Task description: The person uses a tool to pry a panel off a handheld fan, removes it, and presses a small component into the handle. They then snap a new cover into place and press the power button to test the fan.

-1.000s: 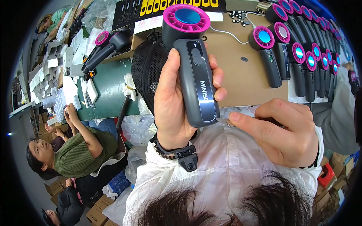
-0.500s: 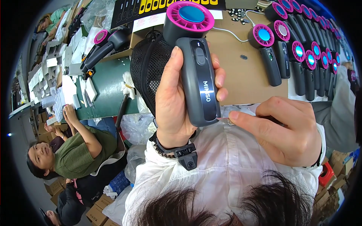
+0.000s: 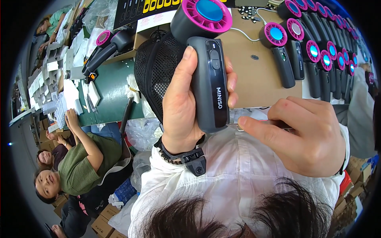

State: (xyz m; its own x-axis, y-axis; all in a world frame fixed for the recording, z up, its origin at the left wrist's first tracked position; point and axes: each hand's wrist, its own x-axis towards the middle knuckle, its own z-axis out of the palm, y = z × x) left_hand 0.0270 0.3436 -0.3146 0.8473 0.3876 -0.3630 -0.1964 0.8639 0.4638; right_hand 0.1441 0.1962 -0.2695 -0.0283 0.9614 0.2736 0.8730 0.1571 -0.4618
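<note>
My left hand is wrapped round the dark grey handle of a handheld fan. The fan's head, with a magenta grille and blue centre, points up toward the far side, and a button panel runs along the handle's front. Beside the handle's lower end, my right hand is closed in a pinch on a slim metal tool. Its thin tip reaches toward the handle's bottom corner; I cannot tell whether it touches. Most of the tool is hidden behind the fingers.
Rows of similar fans stand at the far right; one has a white cable. A black mesh case sits behind my left hand. Another dark fan lies on the green table. A co-worker in green sits at left.
The fan in my left hand has turned slightly, its head shifting right. My right hand has shifted slightly, still pinching the tool. At left, the co-worker's head has moved, and another person shows behind.
</note>
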